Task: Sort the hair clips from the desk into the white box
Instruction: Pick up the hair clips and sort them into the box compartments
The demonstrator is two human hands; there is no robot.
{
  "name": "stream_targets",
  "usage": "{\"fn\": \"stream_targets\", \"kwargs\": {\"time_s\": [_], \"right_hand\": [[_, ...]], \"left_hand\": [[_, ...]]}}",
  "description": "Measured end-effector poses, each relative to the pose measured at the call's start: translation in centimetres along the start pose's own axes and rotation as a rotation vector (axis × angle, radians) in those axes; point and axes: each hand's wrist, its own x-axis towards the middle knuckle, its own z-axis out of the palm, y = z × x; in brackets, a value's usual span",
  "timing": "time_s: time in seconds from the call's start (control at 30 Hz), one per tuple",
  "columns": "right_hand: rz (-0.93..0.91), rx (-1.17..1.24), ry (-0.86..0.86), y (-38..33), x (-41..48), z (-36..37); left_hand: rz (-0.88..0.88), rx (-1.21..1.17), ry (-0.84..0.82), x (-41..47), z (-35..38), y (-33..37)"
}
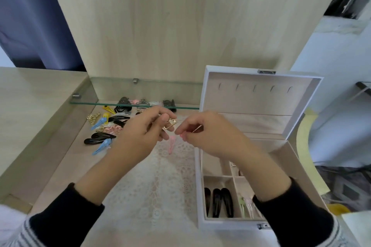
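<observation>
My left hand [144, 132] holds a gold rectangular hair clip [170, 124] between its curled fingers, above the lace mat. My right hand [208, 134] is beside it, its fingers curled, pinching a thin gold clip [197, 128] near the box's left wall. A pink snap clip [171, 144] lies on the mat just below both hands. A pile of black, blue, yellow and pink hair clips [106, 126] lies on the desk to the left. The open white box [198, 196] stands at the right, with three black clips [218, 202] and pale clips [246, 205] in its front compartments.
A glass shelf [124, 103] runs across the back above more clips. The box's lid [259, 102] stands upright behind my right hand. A white lace mat [160, 186] covers the desk's middle. Wooden panels rise at the left and the back.
</observation>
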Motion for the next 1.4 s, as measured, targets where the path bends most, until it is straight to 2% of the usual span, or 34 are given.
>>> {"fn": "stream_targets", "kwargs": {"time_s": [0.1,0.3,0.5,0.7,0.93,1.23,1.4], "right_hand": [[0.004,0.08,-0.042,1.3,-0.9,-2.4],[0.02,0.099,-0.08,4.1,-3.7,-6.7],[0.065,0.076,-0.104,7.7,-5.9,-8.6],[0.093,0.036,-0.176,10.2,-7.5,-8.7],[0.089,-0.041,-0.287,12.0,-8.2,-7.6],[0.063,-0.281,-0.354,12.6,-7.8,-6.8],[0.022,-0.471,-0.316,12.8,-8.1,-6.4]], "left_hand": [[-0.024,-0.099,-0.06,0.2,1.3,1.9],[-0.181,-0.326,-0.161,1.0,5.0,4.8],[-0.174,-0.238,-0.259,1.8,9.4,5.5],[-0.097,-0.035,-0.288,2.3,13.2,4.7],[-0.035,0.056,-0.329,2.6,15.2,3.9],[0.004,0.099,-0.343,3.1,16.5,3.8],[0.001,0.108,-0.331,3.2,16.8,3.7]]}}
